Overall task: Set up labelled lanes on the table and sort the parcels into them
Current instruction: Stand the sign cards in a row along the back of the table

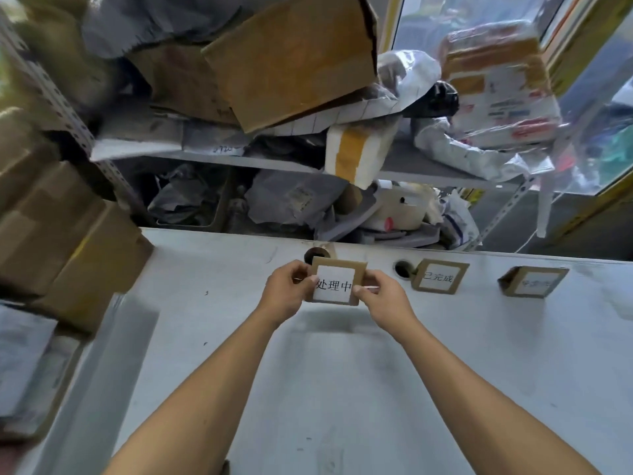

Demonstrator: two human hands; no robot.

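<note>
Pinched at both side edges between curled fingers of left hand [286,291] and right hand [385,298]: cardboard label card [335,284] reading 处理中, raised over the grey table [342,389]. Right of the fingers, two more label cards standing: 已完成 [440,276], and a blurred, unreadable one [534,282]. Beyond, shelves [274,162] crammed with parcels [294,60], contents indistinct.

A single head-worn wide-angle view is given, directed forward and down over the white table [445,354], with the parcel shelves [274,164] seen close behind.
</note>
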